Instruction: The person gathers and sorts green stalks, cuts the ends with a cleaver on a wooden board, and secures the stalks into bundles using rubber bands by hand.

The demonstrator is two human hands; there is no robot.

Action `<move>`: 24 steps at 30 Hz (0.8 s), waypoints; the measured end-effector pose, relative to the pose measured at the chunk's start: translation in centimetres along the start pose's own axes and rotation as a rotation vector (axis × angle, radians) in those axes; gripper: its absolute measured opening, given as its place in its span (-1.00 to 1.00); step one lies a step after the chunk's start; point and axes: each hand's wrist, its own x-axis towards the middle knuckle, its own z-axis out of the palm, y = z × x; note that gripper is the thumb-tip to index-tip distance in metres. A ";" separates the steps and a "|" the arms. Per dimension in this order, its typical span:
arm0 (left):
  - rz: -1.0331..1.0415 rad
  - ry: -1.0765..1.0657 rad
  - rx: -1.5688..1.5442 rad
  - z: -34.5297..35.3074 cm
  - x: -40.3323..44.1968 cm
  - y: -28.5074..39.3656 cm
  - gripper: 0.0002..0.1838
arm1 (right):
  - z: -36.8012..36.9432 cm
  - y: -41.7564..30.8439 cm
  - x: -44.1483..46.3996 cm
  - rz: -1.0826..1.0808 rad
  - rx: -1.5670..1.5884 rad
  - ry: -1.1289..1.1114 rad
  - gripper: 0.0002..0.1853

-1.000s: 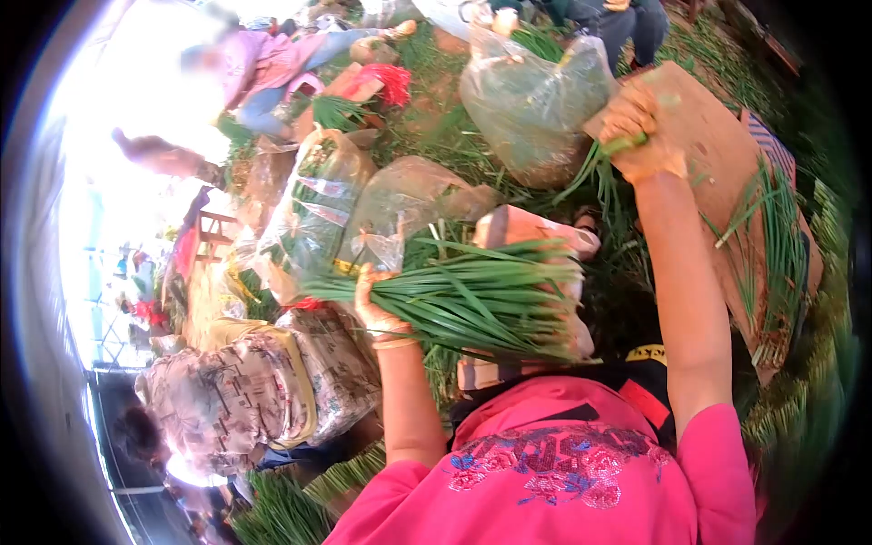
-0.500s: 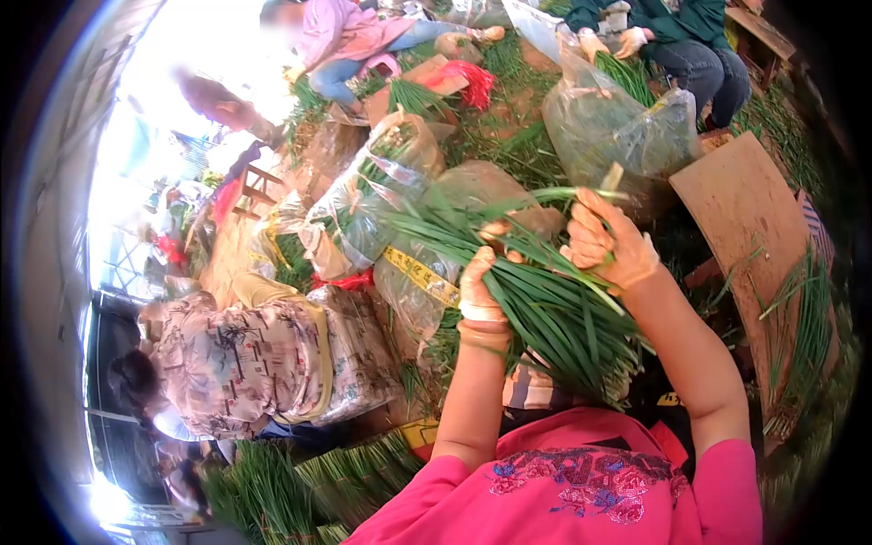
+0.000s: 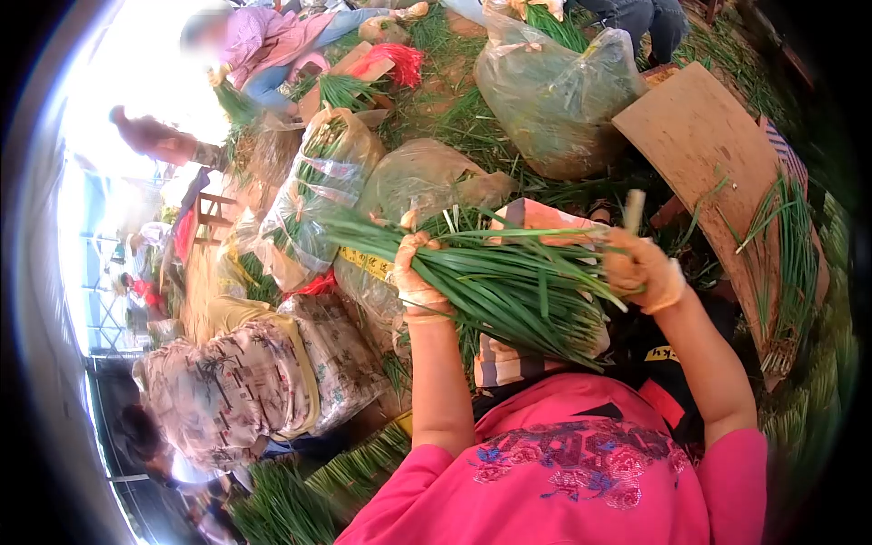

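Observation:
My left hand, in a thin pale glove, is closed round a large bunch of garlic chives. The bunch lies across above my lap, its long green leaves reaching left and its pale stem ends to the right. At the stem side, my right hand is closed, with a few chive strands running into its fingers. A short pale yellowish piece sticks up by this hand; blur hides what it is. Below the bunch shows a patch of striped cloth.
A brown board slopes at the right, with loose chives on it. Clear plastic bags of greens stand ahead. A person in a patterned shirt sits at the left; another in pink works farther off.
The view has shifted, so the surroundings sit further left and higher. My right hand has moved away from my left, toward the stem ends, and the bunch lies more level.

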 end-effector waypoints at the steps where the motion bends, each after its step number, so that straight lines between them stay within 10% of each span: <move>1: 0.037 0.018 0.030 -1.6 0.3 0.2 -0.47 | -1.3 -0.1 -1.4 -0.114 0.118 0.009 -0.65; 4: 0.069 0.090 -0.003 -6.3 0.6 1.2 -0.48 | -5.6 -1.5 -6.4 -0.321 0.016 0.124 -0.67; 8: 0.073 0.159 -0.013 -4.9 -0.6 1.4 -0.50 | -6.3 -3.1 -7.3 0.342 -2.214 0.780 -0.46; 10: 0.102 0.211 0.037 -3.5 -0.6 1.2 -0.51 | -5.9 -2.1 -7.0 -0.358 -1.939 0.706 -0.50; 16: 0.104 0.160 0.095 -1.5 -0.9 1.2 -0.51 | 2.1 2.9 0.9 -0.982 -2.009 0.239 -0.51; 20: 0.080 0.159 0.137 -0.1 -1.8 1.4 -0.53 | 2.1 3.5 2.6 -0.998 -1.895 0.099 -0.83; 22: 0.069 0.157 0.133 -1.0 -1.7 1.6 -0.55 | 2.7 2.8 0.5 -0.422 -0.910 0.144 -0.88; 24: 0.082 0.132 0.110 -4.1 -0.8 1.8 -0.56 | 3.3 0.2 -3.2 -0.359 -0.607 0.208 -0.86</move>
